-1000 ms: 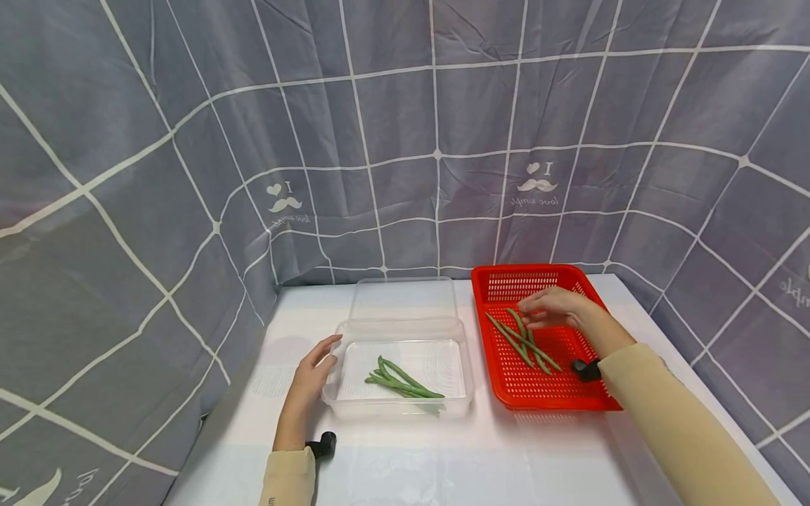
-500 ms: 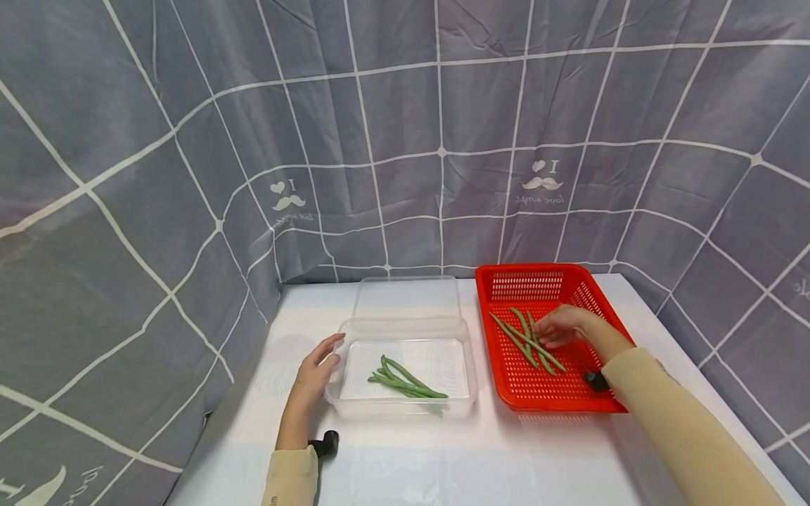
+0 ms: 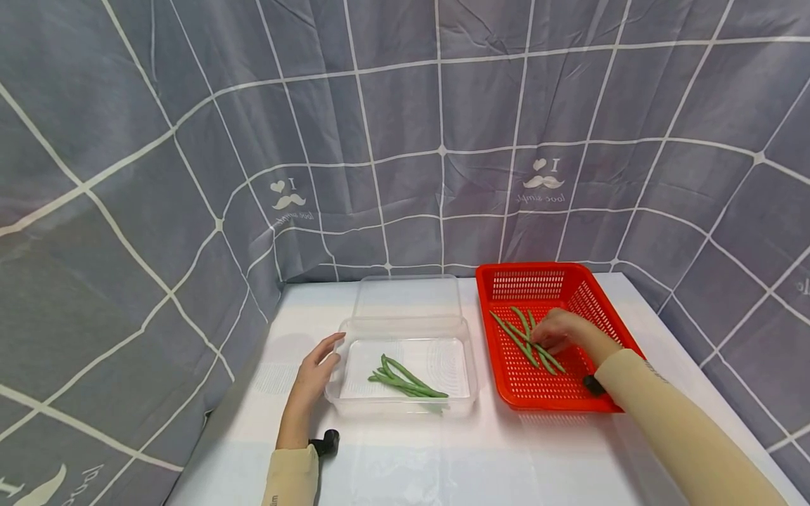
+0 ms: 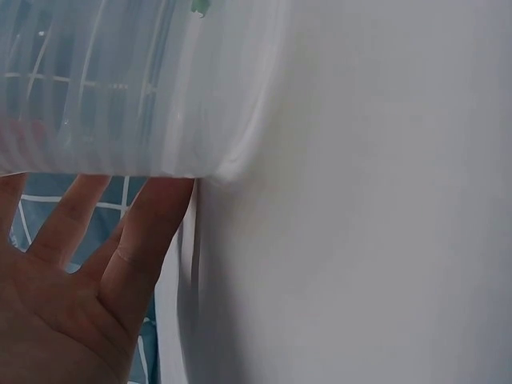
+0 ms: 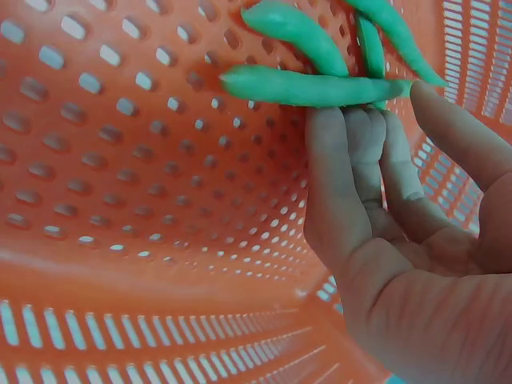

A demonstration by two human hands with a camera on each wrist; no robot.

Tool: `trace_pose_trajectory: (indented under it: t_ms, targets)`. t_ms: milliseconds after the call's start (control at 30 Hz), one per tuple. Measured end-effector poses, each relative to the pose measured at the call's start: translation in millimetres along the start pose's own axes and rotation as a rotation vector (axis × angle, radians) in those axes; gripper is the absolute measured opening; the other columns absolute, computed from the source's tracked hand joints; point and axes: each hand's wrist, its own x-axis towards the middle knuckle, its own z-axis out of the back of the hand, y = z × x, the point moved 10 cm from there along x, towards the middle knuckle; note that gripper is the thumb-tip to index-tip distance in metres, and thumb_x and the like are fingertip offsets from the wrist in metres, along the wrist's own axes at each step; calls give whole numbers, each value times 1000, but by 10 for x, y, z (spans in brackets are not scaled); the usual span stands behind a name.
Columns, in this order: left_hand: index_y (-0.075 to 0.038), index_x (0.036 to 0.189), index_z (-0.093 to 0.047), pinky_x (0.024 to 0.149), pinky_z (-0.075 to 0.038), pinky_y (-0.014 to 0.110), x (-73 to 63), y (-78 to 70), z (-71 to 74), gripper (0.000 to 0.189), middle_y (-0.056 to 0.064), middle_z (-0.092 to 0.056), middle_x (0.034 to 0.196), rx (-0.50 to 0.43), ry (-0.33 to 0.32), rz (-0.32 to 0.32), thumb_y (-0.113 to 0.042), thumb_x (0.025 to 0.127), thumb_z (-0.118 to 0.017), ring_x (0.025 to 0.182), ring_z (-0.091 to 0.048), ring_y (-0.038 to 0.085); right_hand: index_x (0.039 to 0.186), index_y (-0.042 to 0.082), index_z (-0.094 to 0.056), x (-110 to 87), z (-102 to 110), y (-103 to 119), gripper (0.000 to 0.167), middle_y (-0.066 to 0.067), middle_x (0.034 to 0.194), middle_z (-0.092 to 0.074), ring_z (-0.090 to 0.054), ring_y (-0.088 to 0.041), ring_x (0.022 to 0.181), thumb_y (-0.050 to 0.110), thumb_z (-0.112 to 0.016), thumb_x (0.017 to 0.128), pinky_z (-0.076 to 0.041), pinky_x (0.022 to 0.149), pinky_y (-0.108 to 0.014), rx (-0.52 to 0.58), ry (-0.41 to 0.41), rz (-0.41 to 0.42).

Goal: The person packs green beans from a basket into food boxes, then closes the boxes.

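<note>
Several green beans (image 3: 530, 341) lie crossed in a red perforated basket (image 3: 500, 383). My right hand (image 3: 560, 332) reaches down into that basket with its fingers at the beans. In the right wrist view, one green bean (image 5: 296, 86) sits against my fingertips (image 5: 364, 128), and the thumb meets it near its other end. More green beans (image 3: 405, 379) rest in a clear plastic container (image 3: 471, 379). My left hand (image 3: 311, 376) touches this container's left side with extended fingers (image 4: 144, 232).
Behind the container its clear lid (image 3: 408, 296) lies on the white table (image 3: 392, 464). A grey curtain with white grid lines (image 3: 405, 126) hangs around the back and sides. Basket and container stand side by side with a narrow gap.
My right hand has moved lower in the basket, onto the beans, and its fingers have drawn together on one. The left hand stays at the container.
</note>
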Motion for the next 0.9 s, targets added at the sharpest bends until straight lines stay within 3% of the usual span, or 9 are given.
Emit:
trace_pose_trajectory:
  t_ms: [67, 200, 367, 533, 700, 900]
  targets:
    - [-25, 152, -58, 118, -36, 76, 5, -4, -4, 49, 23, -43, 167, 0, 3, -2, -16, 105, -50, 157, -35, 51, 89, 2, -74, -3, -17, 38, 10, 6, 69, -59, -59, -10, 67, 9, -69, 95, -63, 70, -31, -23, -9, 10]
    - [-25, 153, -57, 117, -36, 76, 7, -12, -12, 49, 23, -43, 167, -8, 12, -8, -16, 105, -49, 156, -36, 51, 74, 8, -64, 4, -59, 97, 20, 6, 63, -52, -51, -9, 61, 2, -67, 93, -57, 64, -30, -58, -29, 21]
    - [-25, 152, -58, 117, -37, 75, 9, -7, -20, 48, 22, -44, 166, -16, 13, -12, -15, 105, -50, 156, -36, 50, 72, 9, -61, 29, -72, 97, 23, 5, 62, -50, -48, -8, 59, -3, -67, 91, -55, 61, -30, -82, -59, 5]
    - [-26, 151, -59, 118, -36, 75, 7, 5, -20, 48, 22, -45, 166, -21, 8, -8, -16, 104, -52, 156, -36, 49, 89, -2, -72, 26, -57, 99, 6, 2, 70, -59, -57, -11, 65, -1, -67, 92, -62, 67, -33, -85, -43, 9]
    - [-27, 151, -59, 118, -36, 76, -3, 5, -13, 48, 22, -44, 166, -21, 9, -7, -17, 104, -52, 156, -36, 50, 110, -10, -71, 18, -33, 116, 20, -1, 84, -69, -65, -13, 75, 3, -65, 97, -64, 75, -35, -3, -4, 21]
    - [-26, 151, -59, 118, -36, 75, -9, 0, -5, 48, 22, -44, 166, -21, 10, -9, -18, 104, -52, 157, -35, 50, 130, -16, -62, 1, -46, 240, 36, 3, 82, -69, -65, -9, 73, 5, -61, 102, -65, 73, -29, 143, 33, 47]
